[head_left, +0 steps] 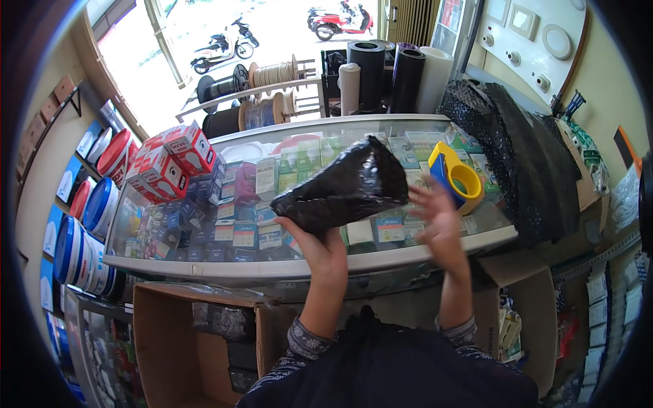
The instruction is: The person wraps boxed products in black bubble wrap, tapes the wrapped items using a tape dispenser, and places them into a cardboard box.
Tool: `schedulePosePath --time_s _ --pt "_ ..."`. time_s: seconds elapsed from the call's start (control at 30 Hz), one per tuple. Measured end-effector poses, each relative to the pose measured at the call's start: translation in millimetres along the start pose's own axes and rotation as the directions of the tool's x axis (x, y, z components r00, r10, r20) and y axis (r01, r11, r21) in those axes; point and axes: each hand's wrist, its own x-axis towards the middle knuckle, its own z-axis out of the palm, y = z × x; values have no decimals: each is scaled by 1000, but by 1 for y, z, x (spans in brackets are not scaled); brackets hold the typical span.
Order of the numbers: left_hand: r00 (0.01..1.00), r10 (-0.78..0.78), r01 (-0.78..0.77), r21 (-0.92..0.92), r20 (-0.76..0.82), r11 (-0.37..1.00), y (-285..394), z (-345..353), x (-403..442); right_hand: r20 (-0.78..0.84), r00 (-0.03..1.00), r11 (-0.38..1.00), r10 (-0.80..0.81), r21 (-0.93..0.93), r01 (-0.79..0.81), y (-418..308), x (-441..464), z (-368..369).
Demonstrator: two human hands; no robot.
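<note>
- The black-wrapped package (343, 185) is held up above the glass display case (204, 270), tilted, its right end higher; glare streaks its shiny wrapping, and I can't make out what's inside.
- The left hand (317, 248) grips the package from below at its left part, thumb along the near edge; the other fingers are mostly hidden by the package and the hand itself.
- The right hand (441, 221) is just beside the package's right end, fingers spread and blurred; whether a fingertip touches the wrapping, I can't tell.
- A yellow-and-blue tape dispenser (445, 165) rests on the glass just beyond that hand.
- Package and arms cover part of the small boxes (245, 234) under the glass; most of their print is too small to read.
- Black bubble wrap (527, 160) drapes over the case's right end, hiding that corner.
- Down on the left, an open carton (170, 333) is cut off at the bottom, the dark packs (224, 321) inside partly in shadow.
</note>
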Motion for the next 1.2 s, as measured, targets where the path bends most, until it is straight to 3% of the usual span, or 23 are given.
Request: schedulePosePath --time_s 0.1,0.2,0.23,0.27,0.33,0.37,0.43,0.5,0.53,0.6,0.7,0.73,0.83,0.93,1.07,1.13,1.2 --pt "995 -103 102 72 14 992 -25 4 -19 49 980 981 -192 17 191 40 -7 27" --pt "996 -83 67 308 39 949 -34 -9 -35 -71 982 972 173 175 -159 36 0 12" --pt "997 -56 30 398 55 917 -35 -15 -38 -7 991 978 131 164 -128 30 5 4" --pt "993 45 -89 457 106 885 -29 -23 -34 56 994 983 89 154 -97 20 10 -6" --pt "878 55 -376 615 475 693 -8 -15 -16 181 983 996 26 76 -40 6 21 -20" --pt "777 13 -522 633 629 572 4 -10 -6 243 970 1000 10 8 -12 2 25 -25" --pt "685 -270 -577 730 677 367 17 3 4 364 930 996 41 -91 -8 -7 31 -27" --pt "666 -439 -313 760 604 570 10 16 0 471 874 985 121 -163 -49 -17 37 -24" --pt "691 -440 -206 739 574 641 7 14 -1 410 912 985 -2 -155 71 -23 38 -22" --pt "668 -413 -203 686 619 699 -3 -1 6 278 926 937 -256 -163 308 -35 38 -18" --pt "686 -380 -115 608 621 786 -13 -15 7 291 829 775 -477 -307 553 -47 43 -28" --pt "698 -373 -75 579 612 812 -15 -16 7 263 821 713 -507 -408 571 -60 42 -23" --pt "713 -334 -217 646 617 732 -15 -12 5 456 740 462 -494 -583 668 -84 42 -20" --pt "682 -318 -361 681 659 637 -9 7 3 513 704 431 -492 -559 709 -95 46 -15" --pt "537 -306 -623 614 786 485 -1 24 5 537 672 434 -509 -514 740 -99 45 -11" --pt "522 -358 -682 631 774 370 4 32 1 516 675 438 -527 -516 736 -97 43 -17" --pt "618 -353 -605 712 702 357 -4 31 -1 466 666 431 -582 -518 739 -94 41 -17"
